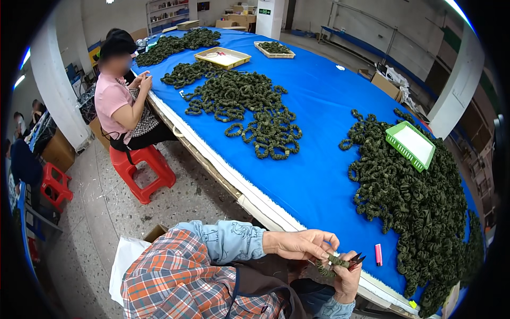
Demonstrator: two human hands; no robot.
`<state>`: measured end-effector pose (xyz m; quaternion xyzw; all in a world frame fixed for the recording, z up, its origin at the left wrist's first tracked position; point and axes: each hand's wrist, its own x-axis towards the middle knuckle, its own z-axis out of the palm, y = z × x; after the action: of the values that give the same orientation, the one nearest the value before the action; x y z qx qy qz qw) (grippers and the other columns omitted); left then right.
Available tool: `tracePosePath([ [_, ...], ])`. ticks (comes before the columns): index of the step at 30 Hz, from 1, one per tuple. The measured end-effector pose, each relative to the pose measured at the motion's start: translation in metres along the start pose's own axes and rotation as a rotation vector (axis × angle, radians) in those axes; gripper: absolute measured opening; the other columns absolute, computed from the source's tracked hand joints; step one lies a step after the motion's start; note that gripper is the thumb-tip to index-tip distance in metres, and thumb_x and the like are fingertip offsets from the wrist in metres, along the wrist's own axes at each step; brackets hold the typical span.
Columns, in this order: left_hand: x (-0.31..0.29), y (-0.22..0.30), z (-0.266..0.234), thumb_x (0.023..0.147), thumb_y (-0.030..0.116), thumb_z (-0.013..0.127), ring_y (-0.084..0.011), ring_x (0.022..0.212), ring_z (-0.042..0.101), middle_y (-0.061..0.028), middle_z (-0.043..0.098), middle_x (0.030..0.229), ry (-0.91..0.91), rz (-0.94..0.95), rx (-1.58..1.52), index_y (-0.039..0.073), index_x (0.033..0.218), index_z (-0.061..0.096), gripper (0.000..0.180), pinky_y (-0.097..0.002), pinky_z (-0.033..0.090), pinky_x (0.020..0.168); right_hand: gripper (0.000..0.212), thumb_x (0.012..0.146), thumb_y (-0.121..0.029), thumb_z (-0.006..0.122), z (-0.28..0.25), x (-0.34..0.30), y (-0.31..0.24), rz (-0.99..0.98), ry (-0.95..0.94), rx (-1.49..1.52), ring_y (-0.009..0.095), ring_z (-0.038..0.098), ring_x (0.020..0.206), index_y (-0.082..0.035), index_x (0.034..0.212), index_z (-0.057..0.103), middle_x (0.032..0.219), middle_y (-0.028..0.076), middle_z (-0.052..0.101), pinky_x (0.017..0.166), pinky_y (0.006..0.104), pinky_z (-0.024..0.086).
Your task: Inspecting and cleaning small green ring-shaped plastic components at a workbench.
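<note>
In front of me, over the table's near edge, a dark green scrunchie [323, 269] is stretched between my hands. My left hand [302, 244] is closed, thumb and fingertips pinching the scrunchie near a small white spot. My right hand [348, 282] is closed too, holding the scrunchie's other side along with small thread snips [357, 260]. The dark pointed blades stick out past the fingers towards the table, and the handle is mostly hidden in the hand. Just beyond the snips, a pink lighter [378, 254] stands or lies on the blue table cover [313, 186].
A big heap of green scrunchies [419, 223] covers the table's right side, with a green basket [411, 144] on it. Another heap [239, 101] lies farther off, near a yellow tray [223, 57]. A co-worker in pink [119, 101] sits on a red stool [141, 170] at the left edge.
</note>
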<state>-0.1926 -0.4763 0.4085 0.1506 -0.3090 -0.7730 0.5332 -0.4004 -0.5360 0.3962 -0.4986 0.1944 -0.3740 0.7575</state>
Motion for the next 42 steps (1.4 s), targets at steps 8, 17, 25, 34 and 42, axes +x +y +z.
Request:
tracePosePath([
  [8,-0.015,0.000,-0.023,0.089,0.006,0.065,-0.0098,0.077,0.054,-0.0016,0.060,0.085,-0.120,-0.001,0.244,0.008,0.102,0.059,0.015,-0.0237,0.043,0.073,0.021,0.083,-0.006,0.071,0.014,-0.004,0.004,0.049,0.022,0.418,0.006,0.035,0.041,-0.006,0.091,0.052,0.072,0.010,0.058,0.037,0.0159,0.023],
  [17,-0.014,0.003,-0.012,0.086,0.004,0.060,-0.0211,0.086,0.053,-0.0045,0.062,0.096,0.072,0.356,1.320,0.001,0.093,0.068,0.012,-0.0312,0.043,0.081,0.019,0.077,0.001,0.071,0.038,0.004,-0.004,-0.258,0.163,-0.434,0.015,0.051,0.054,-0.004,0.092,0.059,0.083,0.011,0.063,0.047,0.0240,0.038],
  [25,-0.009,0.004,-0.020,0.092,0.000,0.058,-0.0192,0.106,0.055,-0.0092,0.054,0.123,0.179,0.203,0.536,0.000,0.111,0.068,0.022,-0.0279,0.044,0.093,0.041,0.061,0.000,0.071,0.067,-0.003,0.014,-0.677,0.160,-1.529,0.022,0.059,0.070,-0.005,0.102,0.067,0.102,0.006,0.063,0.061,0.0310,0.048],
  [34,-0.001,-0.006,-0.017,0.091,0.001,0.060,-0.0076,0.081,0.049,-0.0040,0.055,0.117,0.225,0.229,0.643,-0.001,0.108,0.069,0.019,-0.0182,0.040,0.071,0.032,0.074,0.000,0.072,0.054,-0.006,-0.009,-0.321,0.393,-0.761,0.016,0.057,0.071,-0.006,0.105,0.070,0.094,0.005,0.062,0.061,0.0282,0.046],
  [42,-0.004,-0.003,-0.004,0.088,-0.002,0.060,-0.0107,0.086,0.049,-0.0060,0.056,0.114,0.223,0.228,0.822,0.001,0.101,0.068,0.016,-0.0216,0.040,0.072,0.027,0.076,-0.002,0.073,0.044,-0.002,0.000,-0.502,0.305,-1.008,0.015,0.053,0.066,-0.008,0.103,0.072,0.082,0.004,0.062,0.059,0.0275,0.044],
])
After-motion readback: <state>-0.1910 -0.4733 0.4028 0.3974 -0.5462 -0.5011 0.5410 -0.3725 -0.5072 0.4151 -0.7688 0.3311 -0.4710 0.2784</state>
